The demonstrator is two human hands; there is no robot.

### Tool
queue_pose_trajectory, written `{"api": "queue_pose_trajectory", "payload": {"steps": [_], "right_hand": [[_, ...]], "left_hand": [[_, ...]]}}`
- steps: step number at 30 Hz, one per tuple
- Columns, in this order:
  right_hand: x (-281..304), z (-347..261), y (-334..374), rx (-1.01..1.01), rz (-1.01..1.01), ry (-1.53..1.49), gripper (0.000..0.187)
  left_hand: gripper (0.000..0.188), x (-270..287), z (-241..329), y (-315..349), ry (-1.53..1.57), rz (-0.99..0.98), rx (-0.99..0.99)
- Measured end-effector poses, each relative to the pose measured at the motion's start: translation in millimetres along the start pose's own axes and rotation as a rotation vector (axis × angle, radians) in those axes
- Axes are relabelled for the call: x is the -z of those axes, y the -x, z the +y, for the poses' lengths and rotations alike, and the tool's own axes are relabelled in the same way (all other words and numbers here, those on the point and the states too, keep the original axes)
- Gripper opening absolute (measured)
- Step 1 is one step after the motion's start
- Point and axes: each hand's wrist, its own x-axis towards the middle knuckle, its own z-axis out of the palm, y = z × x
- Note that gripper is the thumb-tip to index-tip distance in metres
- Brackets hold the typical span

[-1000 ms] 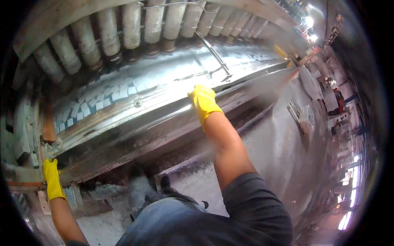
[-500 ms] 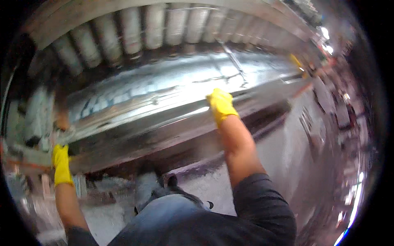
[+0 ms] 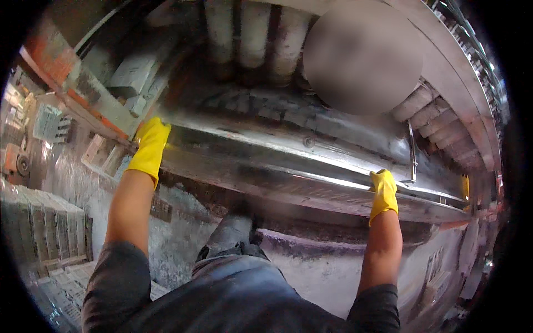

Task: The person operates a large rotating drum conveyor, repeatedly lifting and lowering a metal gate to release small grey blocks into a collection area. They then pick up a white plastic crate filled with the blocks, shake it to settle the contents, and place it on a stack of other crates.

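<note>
A: What lies around the long steel machine rail (image 3: 311, 166)?

B: Above it, a row of pale ribbed cylinders (image 3: 250, 33). Below it, a grey, dusty concrete floor (image 3: 311, 272). Far left of it, stacked grey blocks (image 3: 39, 222) and an orange frame beam (image 3: 61, 89).

Dim, warm light from my head camera: glare streaks the long metal rail (image 3: 311, 166), shadows pool beneath it, fisheye bends the edges to black, and motion softens most detail.

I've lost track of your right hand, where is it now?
In the head view it is low on the right: the right hand, in a yellow glove, grips the long metal rail just below a thin upright rod.
</note>
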Motion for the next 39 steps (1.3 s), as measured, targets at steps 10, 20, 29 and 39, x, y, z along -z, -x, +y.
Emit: {"api": "queue_pose_trajectory", "payload": {"steps": [10, 20, 29, 39], "right_hand": [[-9.1, 2.6, -12.4, 0.06, 0.022, -0.1, 0.045], [-22.2, 26.6, -44.6, 0.104, 0.013, -0.202, 0.042], [-27.2, 36.2, -64.6, 0.122, 0.007, -0.166, 0.048], [-14.8, -2.8, -34.1, 0.113, 0.062, 0.168, 0.054]], "left_hand": [[0.05, -0.8, -0.3, 5.9, 0.071, 0.03, 0.002], [0.056, 16.4, 13.2, 9.7, 0.021, -0.023, 0.024], [0.055, 12.7, 8.4, 1.7, -0.006, -0.075, 0.033], [0.059, 14.9, 4.7, 1.3, 0.017, -0.058, 0.053]]}}
